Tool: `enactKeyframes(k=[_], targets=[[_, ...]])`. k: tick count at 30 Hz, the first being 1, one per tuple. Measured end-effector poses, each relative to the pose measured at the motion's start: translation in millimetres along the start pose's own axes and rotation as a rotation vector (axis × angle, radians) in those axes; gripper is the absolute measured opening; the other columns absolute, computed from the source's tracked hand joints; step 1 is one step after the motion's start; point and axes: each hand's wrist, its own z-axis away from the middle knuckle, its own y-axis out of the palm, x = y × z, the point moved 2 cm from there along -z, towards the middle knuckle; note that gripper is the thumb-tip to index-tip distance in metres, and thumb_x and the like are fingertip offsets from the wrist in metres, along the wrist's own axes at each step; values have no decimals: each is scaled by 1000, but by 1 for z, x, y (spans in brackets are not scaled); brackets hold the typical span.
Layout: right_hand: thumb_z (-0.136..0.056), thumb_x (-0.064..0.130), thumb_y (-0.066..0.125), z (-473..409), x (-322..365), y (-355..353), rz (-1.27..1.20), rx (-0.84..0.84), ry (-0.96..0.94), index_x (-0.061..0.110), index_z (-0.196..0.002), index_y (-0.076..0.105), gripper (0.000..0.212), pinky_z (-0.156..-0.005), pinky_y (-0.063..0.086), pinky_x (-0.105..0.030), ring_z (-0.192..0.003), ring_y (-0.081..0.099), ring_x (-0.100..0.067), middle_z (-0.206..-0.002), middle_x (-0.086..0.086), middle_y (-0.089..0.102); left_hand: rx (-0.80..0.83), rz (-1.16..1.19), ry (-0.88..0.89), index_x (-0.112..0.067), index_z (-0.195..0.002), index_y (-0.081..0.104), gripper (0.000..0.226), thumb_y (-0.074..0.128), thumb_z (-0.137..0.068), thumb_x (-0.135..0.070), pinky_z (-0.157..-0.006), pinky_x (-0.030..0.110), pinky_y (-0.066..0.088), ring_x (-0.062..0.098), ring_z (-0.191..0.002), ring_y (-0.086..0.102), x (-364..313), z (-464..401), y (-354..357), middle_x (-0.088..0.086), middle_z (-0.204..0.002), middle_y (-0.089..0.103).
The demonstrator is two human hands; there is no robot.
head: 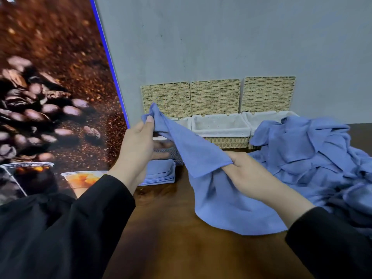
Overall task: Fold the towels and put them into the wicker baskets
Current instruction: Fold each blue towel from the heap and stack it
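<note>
At nine o'clock a folded towel (160, 174) lies on the table (171, 248). Left hand (136, 146) and right hand (251, 174) fingers pinch an unfolded towel (221, 198) at centre. Middle basket (220, 127) looks empty; at three o'clock a large towel heap (312, 154) awaits.

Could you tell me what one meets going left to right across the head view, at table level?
Coffee poster → left hand → held towel → right hand → towel pile.

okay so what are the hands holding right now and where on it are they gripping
Both hold one blue towel. The left hand pinches an upper corner between thumb and fingers; the right hand grips a bunched edge lower down, and the rest hangs onto the table.
</note>
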Motion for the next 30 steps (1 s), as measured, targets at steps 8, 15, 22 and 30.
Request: enactKeyframes(k=[8, 15, 22, 30], targets=[[-102, 8, 37, -5, 11, -46, -113, -195, 136, 2, -77, 56, 32, -46, 47, -14, -72, 68, -35, -75, -20, 63, -86, 72, -74, -12, -114, 59, 38, 38, -108, -43, -55, 31, 55, 25, -59, 69, 2, -16, -16, 6, -70, 74], [-108, 29, 42, -31, 35, -65, -572, -257, 204, 7, -126, 63, 35, -85, 62, -40, -122, 61, -38, -136, -29, 55, -6, 335, -73, -24, -129, 55, 40, 31, -108, -49, -80, 45, 60, 30, -98, 75, -26, -32, -30, 15, -113, 74], [-104, 26, 44, -48, 121, -91, -529, -303, -102, 22, -68, 34, 38, -75, 28, -33, -69, 28, -23, -68, -5, 29, 110, 686, 176, -23, -145, 44, 50, 23, -108, -49, -85, 46, 60, 28, -113, 69, -98, -53, -38, 5, -128, 69], [-102, 37, 46, -48, 175, -131, -333, -638, -253, 21, -79, 57, 30, -74, 63, -43, -91, 67, -18, -98, -5, 70, -3, 472, 423, -16, -136, 54, 44, 34, -108, -43, -84, 45, 60, 14, -106, 70, -157, -59, -49, 0, -121, 72]])
